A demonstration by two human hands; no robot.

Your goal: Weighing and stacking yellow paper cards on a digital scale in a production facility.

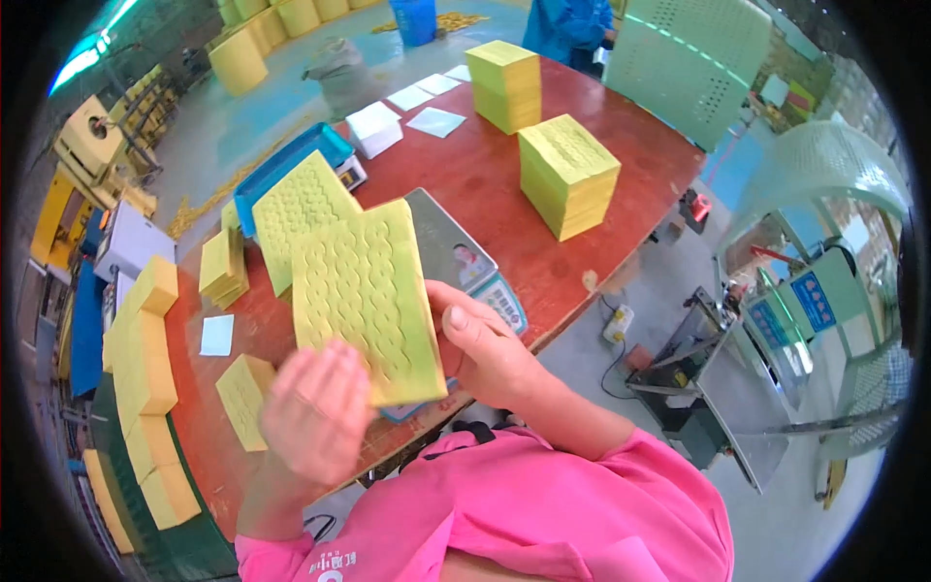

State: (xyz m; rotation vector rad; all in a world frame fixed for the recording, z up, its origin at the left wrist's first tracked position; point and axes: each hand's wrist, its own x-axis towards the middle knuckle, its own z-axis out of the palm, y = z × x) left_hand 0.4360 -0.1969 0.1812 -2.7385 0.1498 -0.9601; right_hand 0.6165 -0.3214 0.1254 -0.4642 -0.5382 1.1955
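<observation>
I hold a thick stack of yellow embossed paper sheets (pixel 364 296) upright over the near edge of the red-brown table (pixel 465 184). My right hand (pixel 480 349) grips the stack's right edge, thumb on its side. My left hand (pixel 315 412) lies flat against the stack's lower left, fingers spread. Behind it leans another yellow sheet stack (pixel 296 213). A grey tablet-like flat board (pixel 456 257) with a printed card lies on the table under the stack.
Two tall yellow stacks (pixel 567 175) (pixel 506 85) stand further back, with white paper squares (pixel 436 121) and a white block (pixel 373 128). A blue tray (pixel 281 170) sits left. More yellow stacks (pixel 145 359) line the left side. A person in blue (pixel 567 29) stands beyond. Machinery (pixel 718 388) is right.
</observation>
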